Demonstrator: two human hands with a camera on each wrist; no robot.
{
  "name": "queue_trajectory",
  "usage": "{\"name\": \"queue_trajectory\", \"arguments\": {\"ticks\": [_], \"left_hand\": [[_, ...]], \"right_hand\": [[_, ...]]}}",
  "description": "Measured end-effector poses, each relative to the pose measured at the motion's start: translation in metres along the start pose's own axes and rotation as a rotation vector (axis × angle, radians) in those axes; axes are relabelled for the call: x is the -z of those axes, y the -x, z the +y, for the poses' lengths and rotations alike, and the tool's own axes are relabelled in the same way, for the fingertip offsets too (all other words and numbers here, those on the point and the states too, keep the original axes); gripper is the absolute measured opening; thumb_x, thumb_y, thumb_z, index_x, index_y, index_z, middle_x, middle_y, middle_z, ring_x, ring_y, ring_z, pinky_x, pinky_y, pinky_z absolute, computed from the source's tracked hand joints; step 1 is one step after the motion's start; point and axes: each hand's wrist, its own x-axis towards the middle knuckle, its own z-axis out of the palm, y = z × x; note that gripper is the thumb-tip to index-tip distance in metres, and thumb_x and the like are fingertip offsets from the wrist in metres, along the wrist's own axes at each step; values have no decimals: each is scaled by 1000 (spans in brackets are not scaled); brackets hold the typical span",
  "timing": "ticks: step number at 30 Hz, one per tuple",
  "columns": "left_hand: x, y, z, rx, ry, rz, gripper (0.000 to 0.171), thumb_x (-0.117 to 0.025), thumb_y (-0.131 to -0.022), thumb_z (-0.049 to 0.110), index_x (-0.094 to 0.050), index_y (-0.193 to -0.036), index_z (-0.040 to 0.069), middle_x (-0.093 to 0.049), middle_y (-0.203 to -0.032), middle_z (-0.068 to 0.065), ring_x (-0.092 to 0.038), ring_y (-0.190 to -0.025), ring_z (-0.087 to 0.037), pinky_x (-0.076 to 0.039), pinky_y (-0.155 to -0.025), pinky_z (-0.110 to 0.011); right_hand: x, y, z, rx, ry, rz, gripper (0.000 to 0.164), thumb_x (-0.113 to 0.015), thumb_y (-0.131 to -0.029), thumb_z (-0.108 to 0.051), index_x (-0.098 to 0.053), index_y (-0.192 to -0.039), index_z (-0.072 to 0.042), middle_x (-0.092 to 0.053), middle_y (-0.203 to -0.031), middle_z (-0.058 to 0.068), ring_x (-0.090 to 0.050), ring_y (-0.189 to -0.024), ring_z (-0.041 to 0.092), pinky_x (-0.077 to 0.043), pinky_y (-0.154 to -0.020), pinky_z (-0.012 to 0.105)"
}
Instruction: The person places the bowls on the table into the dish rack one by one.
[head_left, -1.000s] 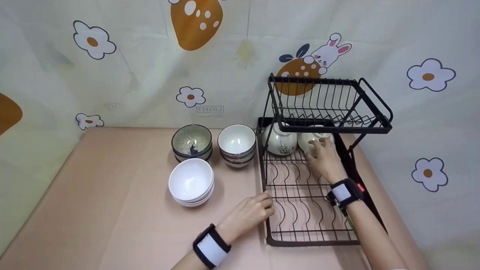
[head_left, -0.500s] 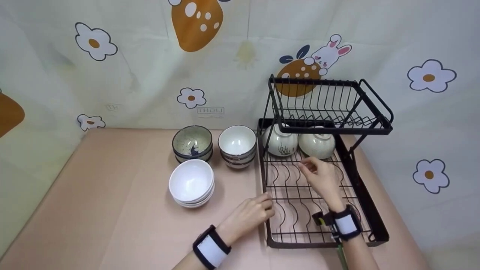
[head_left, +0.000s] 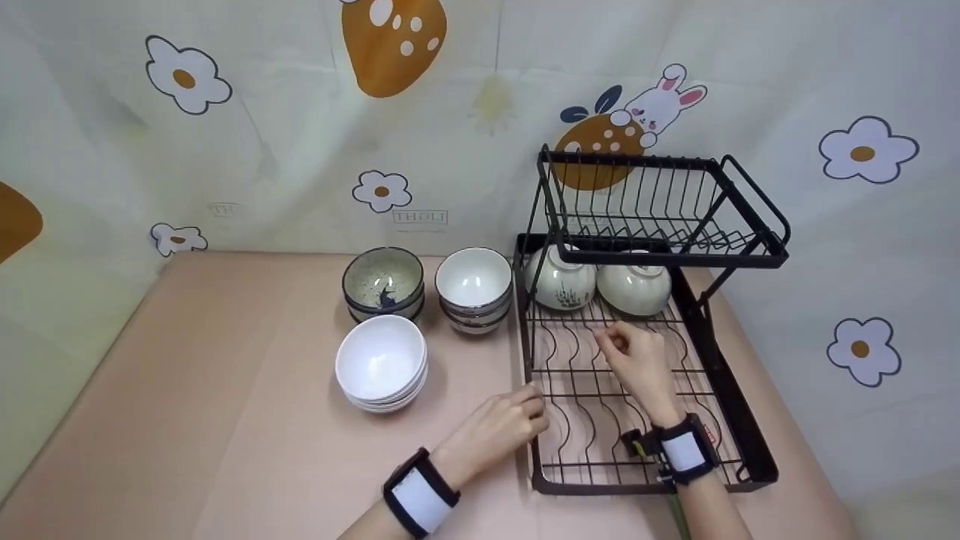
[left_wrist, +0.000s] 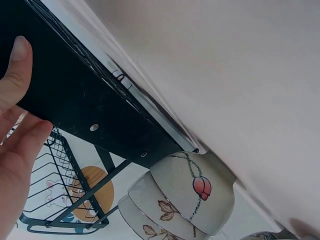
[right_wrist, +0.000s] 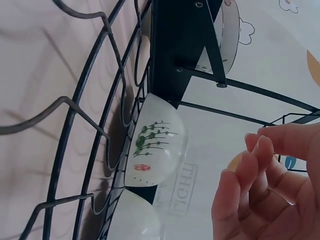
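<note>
So the right hand (head_left: 636,358) hangs over the lower tier of the black dish rack (head_left: 731,405), fingers loosely curled and holding nothing; in the right wrist view the fingertips (right_wrist: 260,150) are bent in toward each other with only air between them, so that grip is basically relaxed and empty. Just beyond those fingers, at the far end of the tier under the upper basket (head_left: 660,202), two bowls lie tipped on their sides against the wires: the plain pale bowl (head_left: 634,289) right ahead of the grip and the bowl with the green sprig pattern (head_left: 561,283) to its left, the two about touching. These look like glazed ceramic, so I'd guess stiff, a bit heavy for their size, slick on the outside and chippy if they knock the wire or each other. Best place to take one is probably the rim, thumb inside and fingers round the outer wall, or a full cup around the belly. The left hand (head_left: 501,427) rests on the pink surface (head_left: 225,420) with its fingers against the near left edge of the rack frame; the left wrist view shows them lying fairly straight on the black side panel, not wrapped around it. Off past that hand sit three stacks of bowls: white (head_left: 381,364), speckled (head_left: 384,281) and white-lined (head_left: 474,285).
</note>
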Motion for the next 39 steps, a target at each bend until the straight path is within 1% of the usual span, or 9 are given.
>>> {"name": "queue_trajectory", "arguments": {"ticks": [8,15,18,22,28,30,34,36,39], "left_hand": [[2,-1,2,29,0,-8,17,-73,-79,8,-71,-95,15,-65,-97,3,-56,-97,-10,-48,-74,-10],[14,-1,-5,114,133,34,46,-74,-72,-5,-61,-114,8,-60,-117,-8,-56,-111,-20,-49,-85,-19],[21,-4,-16,197,129,90,53,-73,-70,-9,-57,-119,5,-59,-118,-11,-55,-112,-22,-48,-88,-21],[22,-12,-35,372,83,175,54,-70,-72,-9,-54,-123,-1,-58,-119,-16,-54,-114,-29,-46,-95,-30],[6,-29,-66,568,14,274,44,-68,-78,-3,-56,-119,-3,-59,-115,-20,-56,-110,-34,-46,-96,-38],[0,-32,-73,629,-10,257,46,-69,-74,-6,-56,-118,-3,-60,-112,-20,-57,-108,-35,-46,-96,-41],[-8,-32,-83,735,-48,154,52,-74,-67,-8,-57,-116,-3,-63,-105,-19,-59,-103,-35,-46,-95,-45],[-11,-32,-86,755,-63,95,46,-77,-68,-4,-59,-110,-1,-66,-97,-17,-62,-96,-33,-45,-95,-45],[-13,-33,-89,751,-64,54,31,-75,-69,-2,-62,-97,1,-68,-84,-13,-65,-82,-30,-44,-96,-44]], "right_hand": [[0,2,1,-8,42,-11,14,-72,-83,-3,-66,-71,-5,-55,-55,-6,-43,-44,5,-37,-41,22],[0,3,0,5,58,-1,15,-72,-83,-3,-66,-70,-6,-54,-54,-6,-44,-44,6,-38,-41,22],[0,3,0,5,62,-3,13,-73,-82,-2,-66,-71,-5,-55,-54,-5,-45,-44,7,-38,-40,23],[0,2,1,2,76,-9,11,-72,-83,-4,-67,-73,-4,-57,-55,-4,-46,-44,7,-39,-41,23],[-2,3,2,-24,65,-34,9,-72,-83,-3,-67,-75,-2,-58,-55,-2,-47,-43,8,-40,-40,24],[-4,4,2,-38,57,-47,9,-72,-83,-4,-68,-76,-2,-58,-55,-2,-47,-43,9,-40,-40,24],[-5,4,0,-47,53,-60,8,-72,-84,-4,-68,-77,-2,-58,-56,-1,-48,-44,10,-41,-41,24],[-4,3,0,-42,58,-59,9,-72,-83,-4,-68,-76,-2,-59,-57,-1,-49,-45,10,-42,-42,25],[-2,1,1,-36,74,-57,9,-72,-83,-5,-67,-77,-2,-59,-58,0,-50,-46,11,-42,-42,25]]}}
